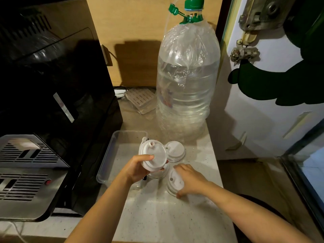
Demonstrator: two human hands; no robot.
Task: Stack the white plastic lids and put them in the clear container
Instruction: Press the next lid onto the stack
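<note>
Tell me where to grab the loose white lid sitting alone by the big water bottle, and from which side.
Probably grip the lid by its thin outer rim, coming from above, fingers on opposite edges. It lies flat on the counter with its domed top up, so only the rim offers purchase. Approach from the near side; the water bottle crowds the far side.

Head view, close above counter (pixel 157 216)
</note>
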